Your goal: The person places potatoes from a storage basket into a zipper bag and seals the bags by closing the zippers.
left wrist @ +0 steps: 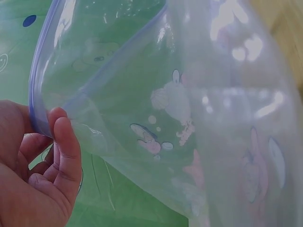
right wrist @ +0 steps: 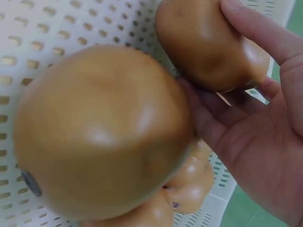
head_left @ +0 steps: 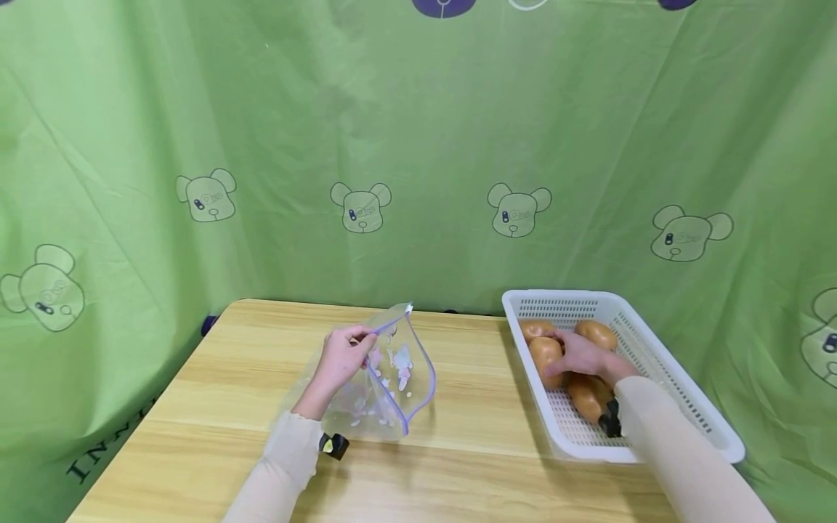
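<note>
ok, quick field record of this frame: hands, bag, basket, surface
left hand: pinches the rim of the zip bag, holding its mouth open
right hand: in the basket, fingers curled round a potato
zip bag: clear, printed, purple zip edge, looks empty
basket: white, perforated, several brown potatoes inside
surface: wooden table, green cloth behind

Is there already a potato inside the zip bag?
No: the clear zip bag pinched by the left hand holds nothing, and the potatoes all lie in the white basket.
</note>
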Demonstrator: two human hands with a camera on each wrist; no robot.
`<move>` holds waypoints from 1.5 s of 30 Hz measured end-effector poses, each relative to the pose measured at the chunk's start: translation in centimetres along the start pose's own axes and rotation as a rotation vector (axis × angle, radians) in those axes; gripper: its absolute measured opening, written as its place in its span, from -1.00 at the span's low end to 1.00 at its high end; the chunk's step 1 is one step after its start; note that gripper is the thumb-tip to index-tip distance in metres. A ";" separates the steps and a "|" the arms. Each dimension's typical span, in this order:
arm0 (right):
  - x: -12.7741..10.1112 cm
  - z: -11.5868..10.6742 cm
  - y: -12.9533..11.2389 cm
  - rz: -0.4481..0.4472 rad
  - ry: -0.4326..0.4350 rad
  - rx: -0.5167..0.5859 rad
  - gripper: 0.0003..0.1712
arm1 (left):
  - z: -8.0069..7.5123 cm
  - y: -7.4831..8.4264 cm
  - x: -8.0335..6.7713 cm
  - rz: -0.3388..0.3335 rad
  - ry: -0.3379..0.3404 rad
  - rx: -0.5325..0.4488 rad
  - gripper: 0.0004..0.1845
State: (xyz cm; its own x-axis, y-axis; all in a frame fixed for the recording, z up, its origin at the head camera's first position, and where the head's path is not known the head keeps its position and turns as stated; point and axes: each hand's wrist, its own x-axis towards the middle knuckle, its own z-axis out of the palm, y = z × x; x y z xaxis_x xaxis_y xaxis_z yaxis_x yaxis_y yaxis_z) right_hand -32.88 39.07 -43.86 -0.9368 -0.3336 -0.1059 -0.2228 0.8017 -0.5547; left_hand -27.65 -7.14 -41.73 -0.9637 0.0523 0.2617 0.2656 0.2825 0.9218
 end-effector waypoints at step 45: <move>-2.9 -2.2 -11.2 -0.153 0.078 0.290 -0.11 | 0.9 0.9 -0.1 -0.009 -0.012 -0.047 -0.86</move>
State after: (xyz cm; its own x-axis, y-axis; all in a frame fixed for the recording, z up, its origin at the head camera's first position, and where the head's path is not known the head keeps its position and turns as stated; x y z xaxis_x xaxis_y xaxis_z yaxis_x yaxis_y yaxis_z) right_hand -28.30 32.11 -35.57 -0.9189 -0.3907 0.0541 -0.2865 0.5669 -0.7724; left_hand -27.32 -6.01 -41.21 -0.9662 0.0615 0.2502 0.2576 0.2372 0.9367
